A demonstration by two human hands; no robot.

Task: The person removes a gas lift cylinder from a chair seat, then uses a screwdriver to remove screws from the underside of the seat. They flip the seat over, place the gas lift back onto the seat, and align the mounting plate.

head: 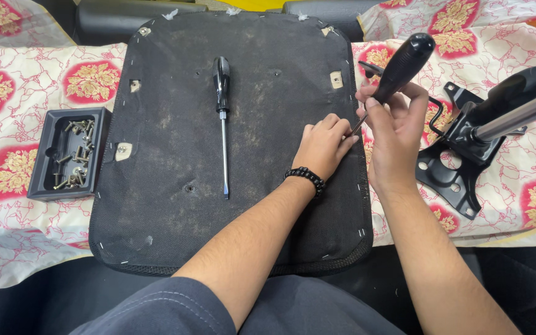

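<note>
A black fabric-covered chair seat base [175,155] lies upside down in front of me. My right hand [392,127] grips the black handle of a screwdriver [403,62], its shaft angled down to the seat's right edge. There my left hand [322,144], with a black bead bracelet on the wrist, has its fingers closed around the shaft's tip. What lies under those fingers is hidden. A second, long black-handled screwdriver [223,118] rests loose on the middle of the seat.
A black tray [41,167] holding several screws sits left of the seat. A black metal chair mechanism with a gas cylinder [473,133] lies at the right. A floral red and cream cloth [32,80] covers the surface.
</note>
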